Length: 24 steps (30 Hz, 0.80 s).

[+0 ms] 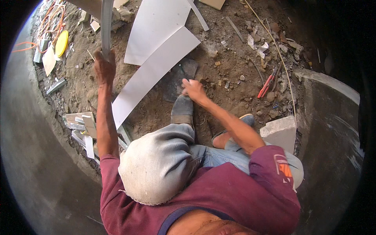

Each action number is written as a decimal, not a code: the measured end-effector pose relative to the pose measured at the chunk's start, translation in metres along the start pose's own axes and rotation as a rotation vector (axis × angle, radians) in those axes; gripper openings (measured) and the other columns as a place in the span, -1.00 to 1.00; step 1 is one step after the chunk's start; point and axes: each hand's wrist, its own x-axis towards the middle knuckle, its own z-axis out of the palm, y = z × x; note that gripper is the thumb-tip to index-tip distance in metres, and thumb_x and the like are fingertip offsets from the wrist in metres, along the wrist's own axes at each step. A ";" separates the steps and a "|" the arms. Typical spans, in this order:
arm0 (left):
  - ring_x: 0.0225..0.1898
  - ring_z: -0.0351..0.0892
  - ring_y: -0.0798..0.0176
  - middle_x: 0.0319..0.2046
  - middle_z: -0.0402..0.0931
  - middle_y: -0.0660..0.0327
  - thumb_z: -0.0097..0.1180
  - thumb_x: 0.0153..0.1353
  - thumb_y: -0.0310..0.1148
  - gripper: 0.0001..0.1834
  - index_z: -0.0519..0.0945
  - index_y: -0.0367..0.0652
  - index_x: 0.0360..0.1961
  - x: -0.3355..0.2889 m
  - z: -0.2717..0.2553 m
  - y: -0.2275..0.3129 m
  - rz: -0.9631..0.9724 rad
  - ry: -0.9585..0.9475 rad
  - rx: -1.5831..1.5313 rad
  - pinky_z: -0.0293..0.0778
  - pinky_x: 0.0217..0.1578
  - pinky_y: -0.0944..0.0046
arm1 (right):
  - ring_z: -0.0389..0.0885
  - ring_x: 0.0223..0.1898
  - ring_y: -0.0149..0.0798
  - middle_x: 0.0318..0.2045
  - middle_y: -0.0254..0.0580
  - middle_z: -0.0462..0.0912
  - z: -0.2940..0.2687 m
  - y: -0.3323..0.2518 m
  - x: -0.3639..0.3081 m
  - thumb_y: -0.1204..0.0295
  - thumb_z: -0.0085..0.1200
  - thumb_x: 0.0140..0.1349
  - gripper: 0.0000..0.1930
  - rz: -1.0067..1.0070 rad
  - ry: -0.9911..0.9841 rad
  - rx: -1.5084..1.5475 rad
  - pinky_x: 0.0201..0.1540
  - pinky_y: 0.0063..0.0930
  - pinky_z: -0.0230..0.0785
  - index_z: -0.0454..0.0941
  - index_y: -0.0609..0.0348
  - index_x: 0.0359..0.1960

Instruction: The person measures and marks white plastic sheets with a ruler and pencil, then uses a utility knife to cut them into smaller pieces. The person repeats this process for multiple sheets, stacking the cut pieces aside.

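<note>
My left hand (104, 68) is closed around the lower end of a long grey metal channel (106, 27), which rises out of the top of the view. Lower and to the right, my right hand (193, 91) is closed on a thin dark rod-like tool (182, 70); its exact kind is hard to make out. The tool points down over a dark grey flat piece (168, 84) on the ground beside my shoe (182, 105). Between my arms lies a long white board strip (156, 72), touching a larger white panel (154, 29).
Red-handled cutters (266, 85) lie on the dirt at the right, near a concrete block (280, 131). Metal and board offcuts (84, 127) are heaped by my left forearm. A yellow lid (61, 44) and orange cable (51, 17) lie at the far left. Concrete surfaces flank both sides.
</note>
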 end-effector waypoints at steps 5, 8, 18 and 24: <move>-0.39 0.66 -0.08 -0.34 0.61 -0.09 0.19 0.33 -0.17 -0.54 0.40 -0.15 0.14 0.037 -0.032 0.073 0.211 0.032 -0.060 0.55 -0.38 0.01 | 0.59 -0.26 0.24 -0.40 0.12 0.55 -0.079 0.041 -0.013 0.03 0.11 0.29 -0.52 -0.219 -0.191 -0.770 -0.23 0.01 0.43 0.53 0.27 -0.08; -0.41 0.64 -0.02 -0.38 0.59 -0.07 0.18 0.34 -0.21 -0.55 0.40 -0.17 0.14 0.025 -0.033 0.088 0.210 -0.042 -0.150 0.54 -0.37 0.03 | 0.54 -0.05 0.18 -0.12 0.16 0.55 -0.093 -0.017 0.007 0.13 0.26 0.23 -0.50 -0.691 0.245 -0.657 0.00 -0.05 0.40 0.52 0.22 0.06; -0.13 0.66 -0.06 -0.11 0.62 -0.15 0.13 0.37 -0.10 -0.43 0.43 -0.34 0.19 -0.064 -0.018 0.083 -0.291 -0.335 -0.426 0.51 -0.08 0.04 | 0.45 0.08 0.11 0.09 0.04 0.42 -0.063 -0.097 0.115 0.39 0.49 -0.08 -0.40 -0.863 0.403 -0.665 0.09 -0.05 0.40 0.57 -0.08 0.09; -0.43 0.47 0.43 -0.39 0.47 0.24 0.04 0.43 -0.10 -0.53 0.39 -0.31 0.09 -0.042 0.037 0.122 -0.537 -0.361 -0.849 0.44 -0.44 0.38 | 0.57 -0.07 -0.01 0.01 -0.06 0.55 -0.030 -0.120 0.070 0.21 0.30 0.20 -0.42 -0.606 0.360 -0.363 -0.02 -0.17 0.47 0.46 0.02 0.25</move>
